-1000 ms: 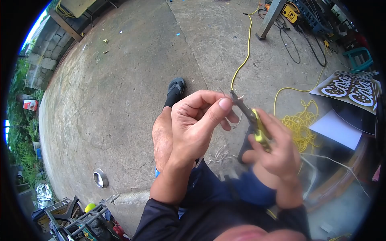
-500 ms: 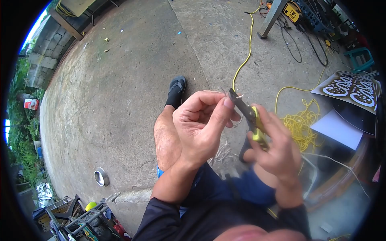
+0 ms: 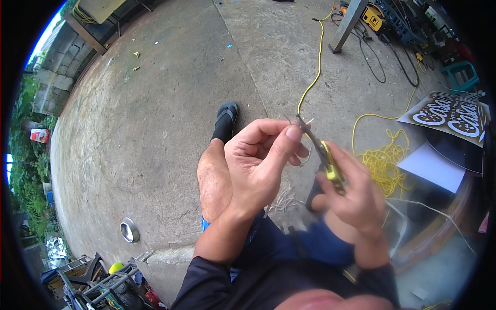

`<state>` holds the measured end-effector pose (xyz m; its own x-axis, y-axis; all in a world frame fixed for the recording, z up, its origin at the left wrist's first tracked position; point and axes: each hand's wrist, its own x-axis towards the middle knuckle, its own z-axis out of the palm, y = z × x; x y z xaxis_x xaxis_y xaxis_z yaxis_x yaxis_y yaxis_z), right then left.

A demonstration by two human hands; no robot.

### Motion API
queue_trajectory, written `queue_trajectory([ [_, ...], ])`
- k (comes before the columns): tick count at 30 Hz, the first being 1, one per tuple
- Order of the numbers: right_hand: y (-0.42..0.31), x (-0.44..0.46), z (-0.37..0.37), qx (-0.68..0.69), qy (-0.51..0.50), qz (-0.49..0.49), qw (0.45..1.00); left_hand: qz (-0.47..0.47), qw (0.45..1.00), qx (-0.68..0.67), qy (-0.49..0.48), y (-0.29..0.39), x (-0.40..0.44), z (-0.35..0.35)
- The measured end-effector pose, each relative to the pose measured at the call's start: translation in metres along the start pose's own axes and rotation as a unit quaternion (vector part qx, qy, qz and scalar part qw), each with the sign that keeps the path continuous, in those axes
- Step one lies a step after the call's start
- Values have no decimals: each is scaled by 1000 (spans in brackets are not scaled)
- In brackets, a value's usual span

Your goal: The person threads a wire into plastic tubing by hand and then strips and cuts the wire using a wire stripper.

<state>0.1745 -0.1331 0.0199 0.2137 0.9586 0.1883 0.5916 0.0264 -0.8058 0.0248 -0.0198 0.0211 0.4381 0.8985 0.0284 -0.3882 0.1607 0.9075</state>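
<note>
My left hand (image 3: 266,152) is closed in a pinch, thumb against fingers, on a thin wire (image 3: 310,121) whose pale end sticks out past the fingertips. In my right hand (image 3: 351,191) are pliers (image 3: 330,168) with yellow-green handles and dark jaws, the fingers wrapped around the grips. The jaws reach up to the left thumb tip and meet the wire there; whether they are clamped on it I cannot tell. Below the hands, a loose heap of pale wire strands (image 3: 287,200) lies on the concrete.
A tangle of yellow cord (image 3: 385,168) lies right of my hands, with one length running up the floor. Printed signs (image 3: 449,116) and a white sheet (image 3: 433,168) are farther right. A metal bowl (image 3: 129,230) sits at lower left. A post (image 3: 349,26) stands at the back.
The pliers have turned in my right hand, so their jaws now look narrower, nearly edge-on. My left hand keeps its pinch in almost the same place.
</note>
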Motion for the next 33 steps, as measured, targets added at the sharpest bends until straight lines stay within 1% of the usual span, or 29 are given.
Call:
queue_trajectory([
  [4,-1,0,1,1,1,20,1000,-9,1000,10,-10,0,3,-1],
  [6,-4,0,0,0,-8,56,998,-8,1000,21,-18,-1,4,-3],
  [7,-3,0,1,0,-8,56,998,-7,999,33,-26,0,5,-4],
  [9,1,-2,3,-9,14,34,999,-10,999,33,-29,0,6,-4],
  [13,4,-3,3,-16,18,40,999,-15,999,31,-34,0,6,-4],
  [16,4,-2,3,-36,28,24,999,-17,999,17,-36,0,7,-5],
  [19,3,-1,2,-42,30,33,998,-9,998,37,-40,-2,7,-5],
  [21,4,-1,4,-53,41,6,998,3,998,42,-49,-6,9,-8],
  [22,5,0,4,-52,39,12,998,13,997,47,-58,-8,10,-10],
  [27,7,-3,4,-80,28,10,996,-14,996,32,-76,-9,9,-11],
  [29,10,-3,5,-78,24,15,997,-27,994,29,-98,-6,9,-13],
  [31,12,-3,5,-91,27,-6,995,-9,995,41,-88,-6,8,-8],
  [33,13,-2,5,-84,24,-3,996,10,995,53,-79,-6,7,-6],
])
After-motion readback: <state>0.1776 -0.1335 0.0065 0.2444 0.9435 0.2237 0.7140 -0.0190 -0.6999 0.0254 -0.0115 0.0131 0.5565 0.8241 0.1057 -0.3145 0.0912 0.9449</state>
